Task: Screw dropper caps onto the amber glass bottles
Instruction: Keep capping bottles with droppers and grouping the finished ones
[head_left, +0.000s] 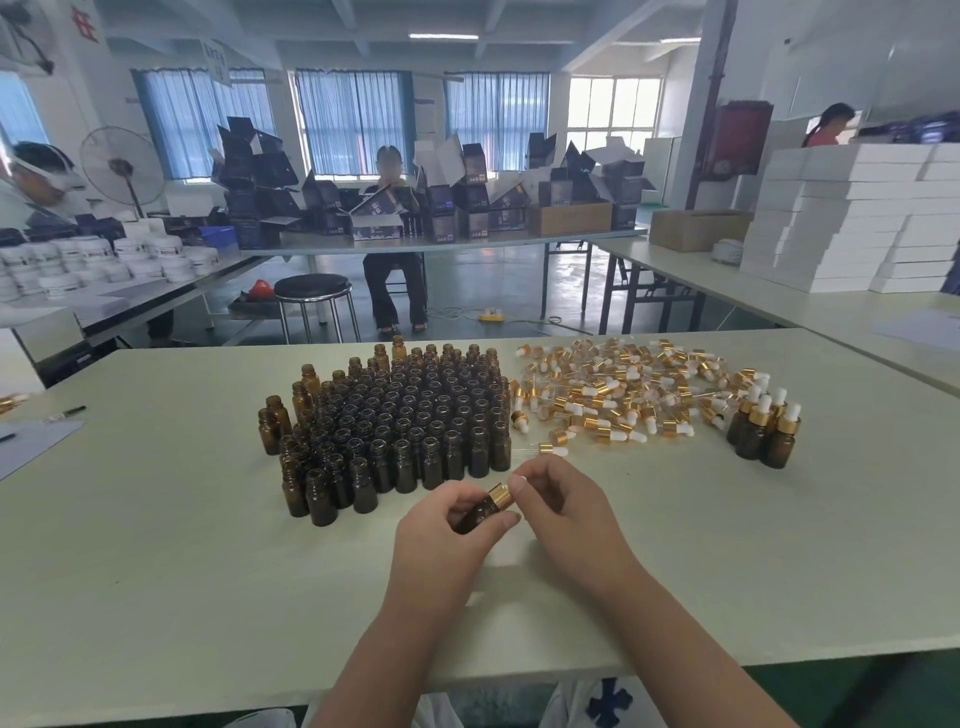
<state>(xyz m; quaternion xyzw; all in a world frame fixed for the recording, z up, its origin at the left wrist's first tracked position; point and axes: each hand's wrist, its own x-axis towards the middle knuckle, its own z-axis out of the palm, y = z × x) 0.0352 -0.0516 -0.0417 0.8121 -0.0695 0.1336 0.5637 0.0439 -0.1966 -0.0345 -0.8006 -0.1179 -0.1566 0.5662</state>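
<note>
Left hand (447, 527) is curled round one amber bottle (475, 514), tilted, neck pointing up-right, held just above the counter (182, 561). Right hand (563, 506) pinches the bulb end of the gold dropper cap (500, 494) on that neck. Can't tell how far it's threaded, as the fingers cover the joint. Uncapped bottle block (400, 421) stands just beyond the hands, its back row near the counter's far edge. Loose cap pile (623, 395) lies right of the block; one stray cap (549, 450) is just beside the right hand. Capped bottles (763, 434) cluster far right. Hands sit in the wide strip of counter between the block's front row and the near edge; the strip runs on both sides.
</note>
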